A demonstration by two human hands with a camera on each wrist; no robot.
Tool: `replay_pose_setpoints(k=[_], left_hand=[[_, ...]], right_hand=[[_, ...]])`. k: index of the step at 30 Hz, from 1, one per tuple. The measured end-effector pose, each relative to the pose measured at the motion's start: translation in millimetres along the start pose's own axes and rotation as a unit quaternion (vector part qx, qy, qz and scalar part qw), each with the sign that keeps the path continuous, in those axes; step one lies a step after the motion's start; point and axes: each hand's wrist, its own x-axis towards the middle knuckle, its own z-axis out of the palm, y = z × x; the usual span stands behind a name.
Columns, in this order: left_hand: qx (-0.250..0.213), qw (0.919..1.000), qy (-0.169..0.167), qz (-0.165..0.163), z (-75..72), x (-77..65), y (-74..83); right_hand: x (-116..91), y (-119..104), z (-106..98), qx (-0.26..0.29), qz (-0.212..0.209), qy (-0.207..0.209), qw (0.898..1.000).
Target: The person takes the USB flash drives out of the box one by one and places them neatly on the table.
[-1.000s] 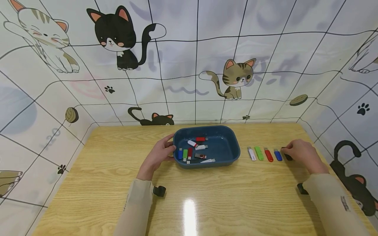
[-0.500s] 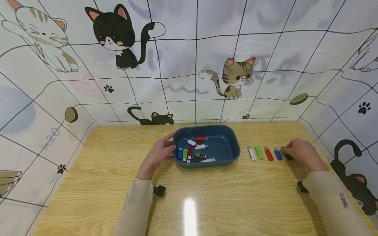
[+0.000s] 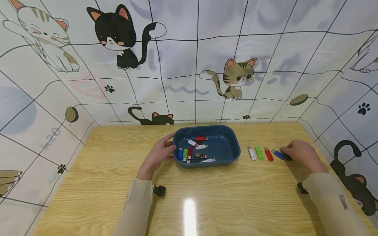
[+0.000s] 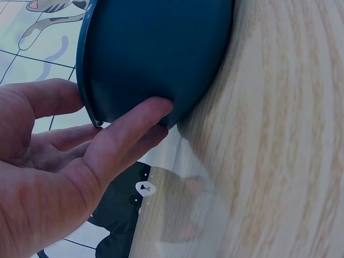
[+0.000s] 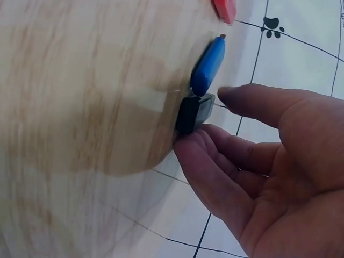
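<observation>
My left hand [image 3: 157, 152] grips the left end of a dark blue plastic bin [image 3: 206, 165]. In the left wrist view, the thumb lies against the outer wall of the bin [image 4: 156, 54] and another finger is at its rim. At the right of the table, my right hand [image 3: 302, 154] holds a black USB stick [image 5: 187, 115] between thumb and finger, low at the tabletop. The stick's end meets a blue USB stick [image 3: 278, 154], which lies slanted. Left of it lie a red USB stick [image 3: 268, 154], a green one [image 3: 259, 153] and a white one [image 3: 251, 153] in a row.
Several more USB sticks lie inside the bin, among them a blue one [image 3: 180, 153], a green one [image 3: 185, 154] and a red one [image 3: 200, 139]. The wooden table [image 3: 230, 200] ends at a cat-patterned wall covering [image 3: 189, 65] at the back and sides.
The blue USB stick beside my right hand has turned aslant, its lower end swinging right toward the black one. The left hand and the bin stay in place.
</observation>
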Motion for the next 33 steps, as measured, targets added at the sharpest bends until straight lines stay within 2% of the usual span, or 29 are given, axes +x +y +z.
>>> replay_pose_setpoints(k=[6,11,14,18,24,33], left_hand=[[0.005,1.0000,-0.004,0.002,1.3,1.2,0.7],[0.009,1.0000,0.004,-0.003,0.8,1.0,2.5],[0.011,0.9999,0.002,0.000,0.5,1.1,2.1],[0.009,0.9999,0.006,-0.001,0.2,2.3,0.2],[0.010,0.9999,0.005,0.002,-0.4,2.3,-1.4],[0.015,0.9999,0.006,-0.001,0.7,1.6,-1.7]], right_hand=[[-15,-3,0,0.012,-0.021,0.070,0.997],[-30,-27,-8,0.017,-0.051,0.141,0.989],[-37,-41,-12,0.012,-0.079,0.163,0.983],[-35,-48,-10,-0.001,-0.091,0.143,0.986],[-20,-40,5,-0.031,-0.100,0.090,0.990],[-11,-33,19,-0.029,-0.102,0.078,0.991]])
